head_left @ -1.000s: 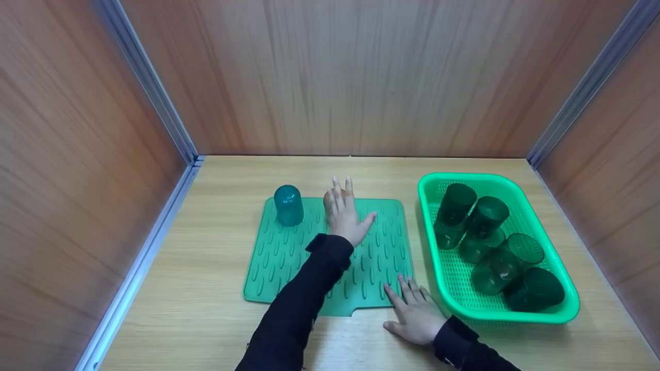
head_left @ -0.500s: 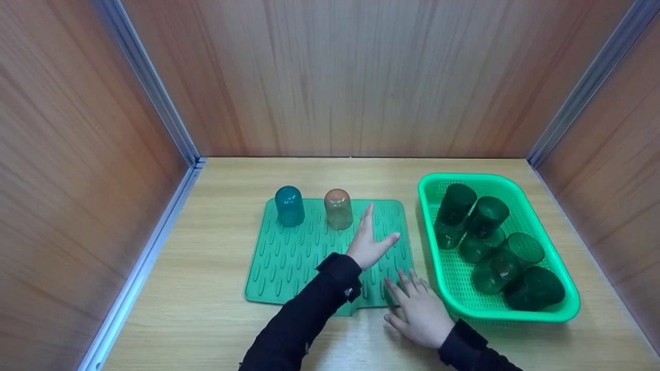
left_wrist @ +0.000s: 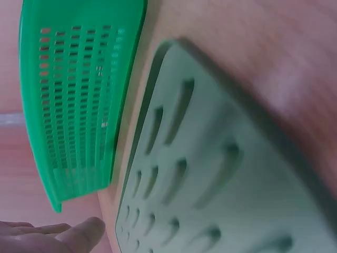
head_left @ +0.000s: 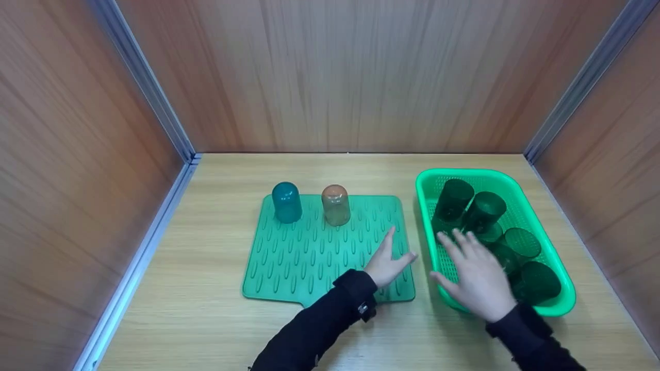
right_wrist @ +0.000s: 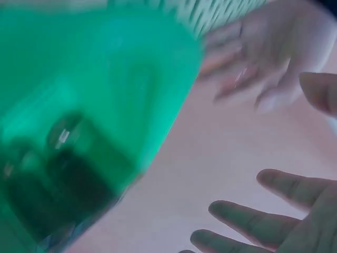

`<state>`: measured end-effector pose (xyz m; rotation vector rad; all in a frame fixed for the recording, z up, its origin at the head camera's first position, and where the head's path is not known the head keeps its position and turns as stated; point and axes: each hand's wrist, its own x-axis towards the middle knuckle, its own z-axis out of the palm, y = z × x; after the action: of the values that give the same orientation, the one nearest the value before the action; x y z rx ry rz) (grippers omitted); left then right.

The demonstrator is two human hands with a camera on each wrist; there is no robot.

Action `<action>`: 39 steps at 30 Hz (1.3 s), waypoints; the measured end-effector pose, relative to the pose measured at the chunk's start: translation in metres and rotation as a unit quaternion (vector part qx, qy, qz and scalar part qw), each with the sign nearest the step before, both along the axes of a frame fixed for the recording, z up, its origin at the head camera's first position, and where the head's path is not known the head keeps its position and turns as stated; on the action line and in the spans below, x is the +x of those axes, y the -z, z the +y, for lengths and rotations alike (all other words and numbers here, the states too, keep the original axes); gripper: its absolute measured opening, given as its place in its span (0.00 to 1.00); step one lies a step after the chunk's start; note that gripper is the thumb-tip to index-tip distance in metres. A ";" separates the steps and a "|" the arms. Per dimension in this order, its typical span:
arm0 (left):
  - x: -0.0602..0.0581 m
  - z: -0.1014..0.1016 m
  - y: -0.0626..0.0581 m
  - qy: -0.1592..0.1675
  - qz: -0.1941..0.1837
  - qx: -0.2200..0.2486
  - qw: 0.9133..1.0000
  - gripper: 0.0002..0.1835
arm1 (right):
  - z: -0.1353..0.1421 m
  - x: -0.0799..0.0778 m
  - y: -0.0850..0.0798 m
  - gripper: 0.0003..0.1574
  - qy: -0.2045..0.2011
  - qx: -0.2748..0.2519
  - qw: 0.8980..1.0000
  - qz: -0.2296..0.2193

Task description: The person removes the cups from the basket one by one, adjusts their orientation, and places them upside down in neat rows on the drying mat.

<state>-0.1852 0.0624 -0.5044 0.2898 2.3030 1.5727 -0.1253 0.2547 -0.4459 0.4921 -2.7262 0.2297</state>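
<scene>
In the head view, a blue cup point(head_left: 286, 203) and a clear pinkish-amber cup point(head_left: 335, 205) stand upside down on the back part of a green ridged mat point(head_left: 319, 257). My left hand point(head_left: 388, 265) is over the mat's right side, fingers straight and thumb spread, holding nothing. Over the near left part of a green plastic basket point(head_left: 554, 247) is my right hand point(head_left: 477, 281), its fingers spread. It covers some of the dark cups inside, and whether it touches any I cannot tell. In the right wrist view its fingers point(right_wrist: 258, 221) hold nothing.
Several dark-looking cups, among them one at the back point(head_left: 454, 198) and one at the near right point(head_left: 536, 283), lie or lean together in the basket. Wood-grain panels point(head_left: 350, 77) wall in the light wooden table point(head_left: 206, 247) at the back and both sides.
My left hand has drawn back from the pinkish-amber cup toward the mat's right side, uncovering that cup. My right hand has moved from the mat's near right corner to over the basket.
</scene>
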 end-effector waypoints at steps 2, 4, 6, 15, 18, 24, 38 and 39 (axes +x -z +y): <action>0.005 0.006 0.001 0.008 -0.007 -0.003 1.000 0.48 | 0.016 -0.005 -0.006 0.50 0.022 -0.005 1.000 -0.009; 0.010 0.013 0.002 0.017 -0.009 -0.005 1.000 0.48 | 0.029 -0.011 -0.010 0.49 0.040 -0.008 0.999 -0.021; 0.015 0.020 0.004 0.026 -0.008 -0.008 1.000 0.48 | 0.041 -0.016 -0.013 0.47 0.055 -0.007 0.998 -0.033; 0.029 0.044 0.009 0.049 -0.008 -0.023 0.998 0.51 | 0.068 -0.029 -0.015 0.27 0.090 0.039 0.988 -0.123; 0.030 0.050 0.009 0.047 -0.006 -0.015 0.999 0.49 | 0.070 -0.031 -0.015 0.26 0.099 0.046 0.976 -0.190; 0.029 0.056 0.009 0.049 0.002 -0.018 0.999 0.45 | 0.073 -0.040 -0.009 0.25 0.089 0.054 0.959 -0.265; 0.033 0.065 0.013 0.030 -0.056 0.155 0.986 0.34 | 0.069 -0.048 0.004 0.12 0.040 0.041 0.949 -0.310; 0.033 0.066 0.014 0.029 -0.058 0.170 0.983 0.33 | 0.069 -0.048 0.004 0.11 0.038 0.045 0.950 -0.307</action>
<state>-0.1521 0.1285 -0.5181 0.3331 1.9157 1.8958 -0.1728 0.3235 -0.4501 0.3849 -3.3688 0.2743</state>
